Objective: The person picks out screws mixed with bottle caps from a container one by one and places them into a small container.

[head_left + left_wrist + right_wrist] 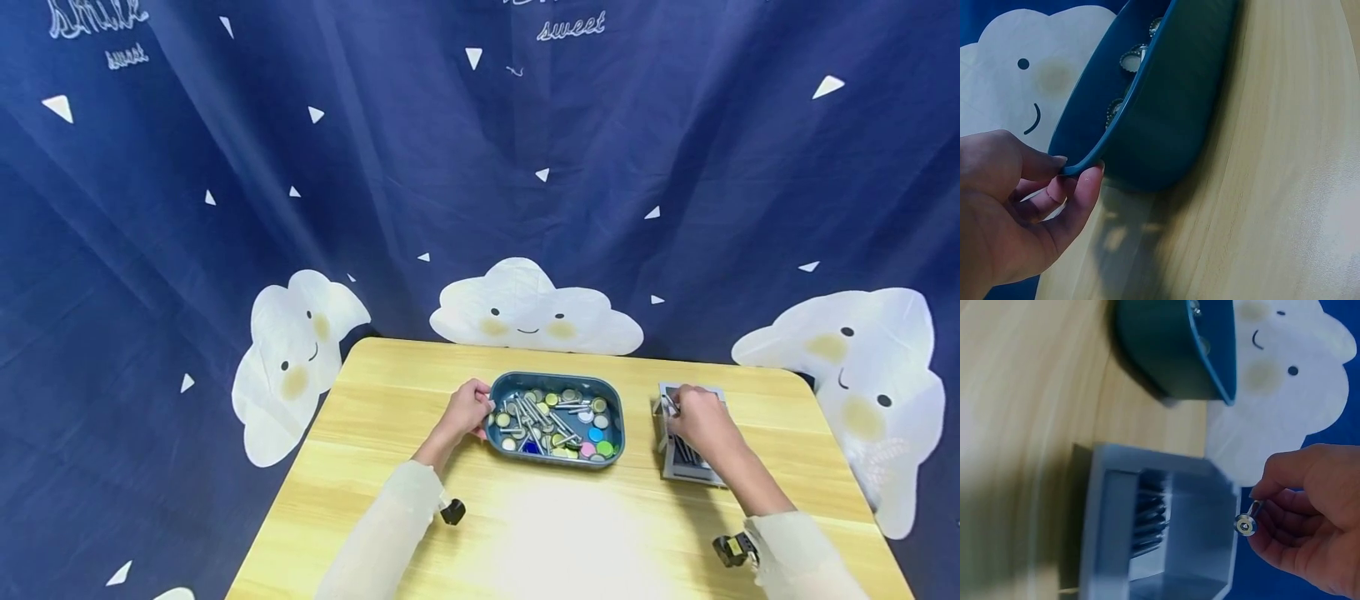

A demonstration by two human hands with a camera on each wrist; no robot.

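At its left end, a dark blue-green plastic bin (pixel 555 461) is pinched at the rim between the thumb and fingers of my left hand (pixel 467 408). Inside lie many bottle caps (pixel 597 404) in several colours, mixed with loose metal bolts (pixel 534 410). My right hand (pixel 705 421) is over a small grey box (pixel 693 477) and pinches a metal bolt (pixel 1246 525) between thumb and fingers. In the right wrist view the round head of that bolt faces the camera, close to the box's edge. Several other bolts (pixel 1150 515) lie side by side within the grey box.
Both containers stand on a light wooden table (pixel 450 533), the grey box to the right of the bin with a gap between them. A dark blue curtain (pixel 480 183) with white clouds hangs right behind the table's back edge. Each wrist carries a small black camera (pixel 453 512).
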